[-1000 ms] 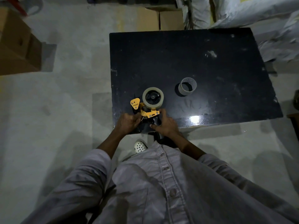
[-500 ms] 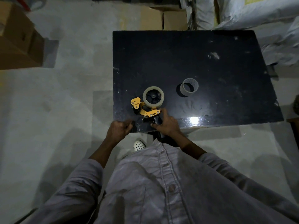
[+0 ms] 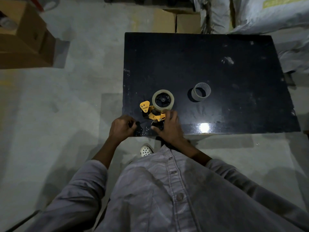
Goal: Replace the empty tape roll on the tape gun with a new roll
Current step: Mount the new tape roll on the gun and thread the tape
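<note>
Tape gun [image 3: 153, 113] with new roll [image 3: 163, 99] lying at tabletop [image 3: 217, 64] near edge | right hand [image 3: 168, 126] gripping its handle | left hand [image 3: 121, 127] curling, contents unclear | empty core [image 3: 200, 92] sitting apart | risk: I am possibly letting the loose tape end stick back.

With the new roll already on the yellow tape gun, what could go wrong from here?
1. The yellow and black tape gun lies close to the near edge of the black glossy table; a pull by the right hand might slide it off.
2. The left hand is closed beside the gun, not on it, so the clear new tape roll may turn freely during threading.
3. The empty grey cardboard core stands loose and could be knocked away.
</note>
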